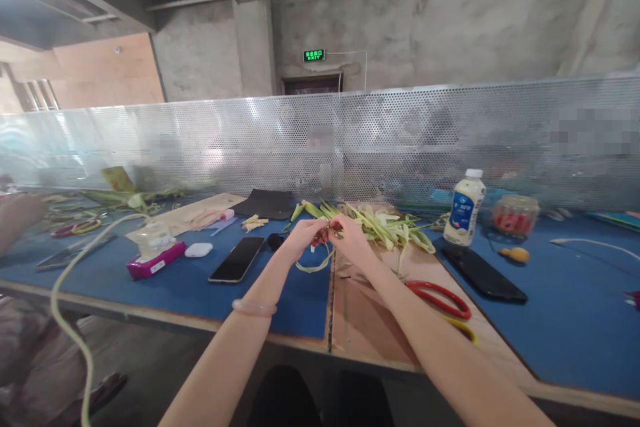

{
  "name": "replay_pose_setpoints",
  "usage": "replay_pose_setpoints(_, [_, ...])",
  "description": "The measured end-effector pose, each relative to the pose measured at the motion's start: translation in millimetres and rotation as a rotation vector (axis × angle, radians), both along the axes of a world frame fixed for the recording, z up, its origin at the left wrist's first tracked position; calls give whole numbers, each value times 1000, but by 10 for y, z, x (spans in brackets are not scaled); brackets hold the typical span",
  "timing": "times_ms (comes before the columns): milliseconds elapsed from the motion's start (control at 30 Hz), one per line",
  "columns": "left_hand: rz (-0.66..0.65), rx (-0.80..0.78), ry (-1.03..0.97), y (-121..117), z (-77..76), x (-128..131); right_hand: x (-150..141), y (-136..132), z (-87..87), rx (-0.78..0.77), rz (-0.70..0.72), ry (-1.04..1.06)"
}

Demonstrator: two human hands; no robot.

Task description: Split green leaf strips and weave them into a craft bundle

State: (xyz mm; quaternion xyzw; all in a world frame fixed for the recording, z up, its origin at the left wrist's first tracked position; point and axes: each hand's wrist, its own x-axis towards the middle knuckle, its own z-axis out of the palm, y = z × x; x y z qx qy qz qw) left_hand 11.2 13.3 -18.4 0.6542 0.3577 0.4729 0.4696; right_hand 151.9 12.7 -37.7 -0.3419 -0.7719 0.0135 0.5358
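My left hand [306, 235] and my right hand [349, 235] meet at the middle of the table, their fingers closed in a pinch. A pale leaf strip [316, 269] hangs from between them in a loop over the blue mat. Something small and brownish shows at the fingertips, too small to make out. Just behind and right of my right hand lies a pile of green and cream husk leaves [395, 230]. Under my right forearm, scissors with red handles [443, 299] rest on the wooden board [367, 320], partly hidden.
Left of my hands are a phone [237, 259], a white earbud case [199, 250] and a pink tissue pack [156, 261]. A bottle [464, 208], a black phone [483, 273] and a jar [515, 215] stand or lie right. A perforated metal screen [225, 140] backs the table. Another person's hand [20, 217] is far left.
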Motion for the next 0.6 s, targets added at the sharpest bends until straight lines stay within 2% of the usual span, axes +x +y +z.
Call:
replay_pose_setpoints(367, [-10,107,80,115,-67,-22,-15,-49,7,-209,44,115])
replay_pose_setpoints(600, [-22,169,105,107,-69,-27,65,-38,40,-311,53,190])
